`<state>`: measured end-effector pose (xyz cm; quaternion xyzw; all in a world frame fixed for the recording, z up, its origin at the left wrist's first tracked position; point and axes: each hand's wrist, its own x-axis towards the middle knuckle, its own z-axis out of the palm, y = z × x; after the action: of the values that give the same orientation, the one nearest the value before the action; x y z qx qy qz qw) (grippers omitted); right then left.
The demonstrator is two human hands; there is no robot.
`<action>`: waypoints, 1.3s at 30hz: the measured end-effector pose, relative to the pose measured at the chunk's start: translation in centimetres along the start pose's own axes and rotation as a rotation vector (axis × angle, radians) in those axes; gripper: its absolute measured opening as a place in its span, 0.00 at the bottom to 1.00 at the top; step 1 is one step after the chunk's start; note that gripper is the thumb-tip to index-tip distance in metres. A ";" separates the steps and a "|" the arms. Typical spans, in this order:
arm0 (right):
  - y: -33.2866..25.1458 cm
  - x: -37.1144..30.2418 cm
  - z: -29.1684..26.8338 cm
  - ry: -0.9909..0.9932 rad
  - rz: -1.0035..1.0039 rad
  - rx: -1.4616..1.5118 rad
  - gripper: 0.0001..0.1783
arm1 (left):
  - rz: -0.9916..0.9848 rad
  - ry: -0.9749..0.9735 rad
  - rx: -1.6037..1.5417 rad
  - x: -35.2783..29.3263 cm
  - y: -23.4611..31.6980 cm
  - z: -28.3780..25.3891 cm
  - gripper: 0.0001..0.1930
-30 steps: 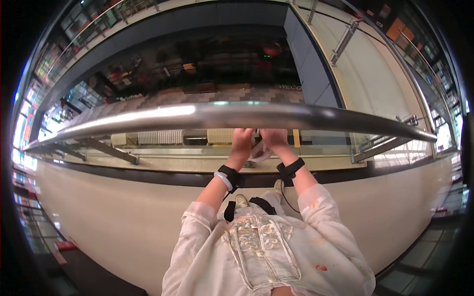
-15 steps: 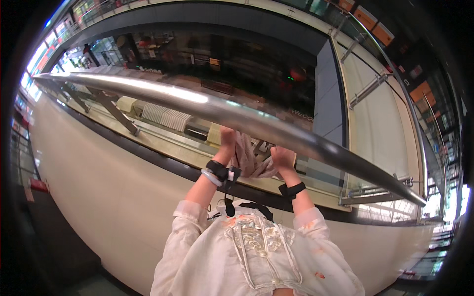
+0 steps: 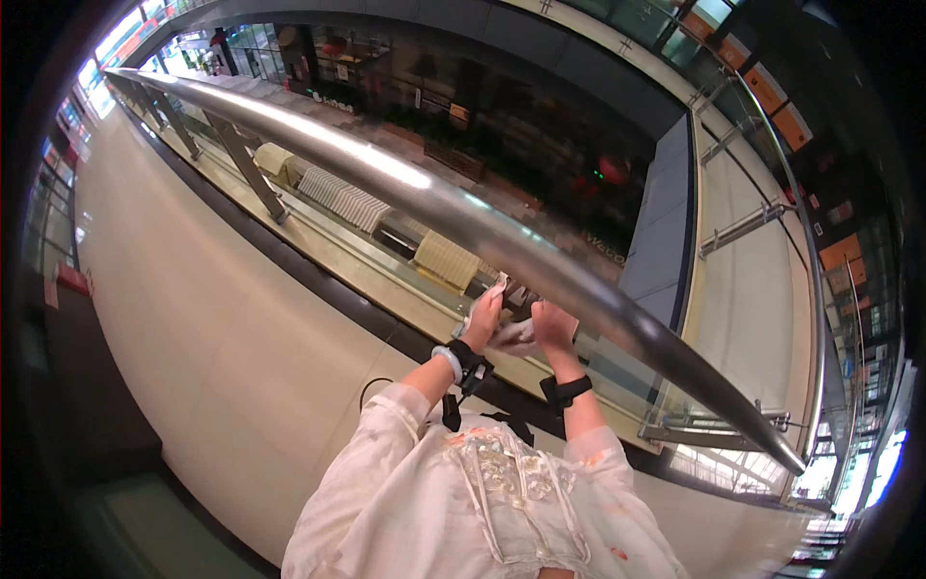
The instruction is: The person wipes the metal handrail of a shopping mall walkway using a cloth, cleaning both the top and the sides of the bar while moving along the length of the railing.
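A pale pinkish cloth (image 3: 516,336) is bunched in the gap between my hands, just on the near side of a thick metal handrail (image 3: 453,198). My left hand (image 3: 485,314) is closed on the cloth, with a small end of it poking out by the fingertips. Curled into a fist, my right hand (image 3: 553,326) grips the cloth's other side; its fingers are partly hidden. Both hands are close together, right below the rail. Beyond the left hand, a yellow towel (image 3: 446,262) and a striped grey-white cloth (image 3: 342,198) hang over a lower bar.
Metal posts (image 3: 246,169) hold up the handrail over a glass panel and a pale ledge. Past it lies a lower level with dark shopfronts (image 3: 453,106). A second railing (image 3: 786,183) runs along the right. Beige floor tiles (image 3: 222,318) stretch out on the left.
The cloth, which hung spread between my hands, is gathered into a smaller bunch. My left hand has come nearer the right one. The view has turned, so the rail slants more steeply.
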<state>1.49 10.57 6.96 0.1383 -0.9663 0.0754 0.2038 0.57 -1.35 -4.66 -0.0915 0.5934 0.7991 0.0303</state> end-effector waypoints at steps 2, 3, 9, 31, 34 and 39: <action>-0.5 0.5 0.6 0.051 -0.027 0.065 0.10 | 0.303 0.094 -0.092 1.6 -1.1 0.3 0.15; 1.2 -0.4 1.1 0.084 0.026 0.090 0.10 | 0.302 0.026 -0.001 1.6 1.1 2.1 0.14; 1.2 -0.5 1.7 0.070 0.002 0.013 0.10 | 0.449 -0.027 0.095 1.6 5.5 2.3 0.13; 0.8 0.7 -1.6 -0.234 0.126 0.208 0.18 | 0.327 0.062 0.119 -0.9 6.0 3.0 0.12; -0.5 -0.1 -1.7 -0.315 0.237 0.207 0.24 | 0.752 0.244 0.579 -1.1 5.0 1.2 0.15; -4.8 -1.9 -4.5 -0.754 0.216 0.416 0.41 | -0.071 -0.193 -0.218 -3.1 11.4 -3.7 0.16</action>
<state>6.26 7.32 10.71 0.0924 -0.9462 0.2337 -0.2040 2.18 -8.07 5.62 -0.0377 0.4937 0.8624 0.1054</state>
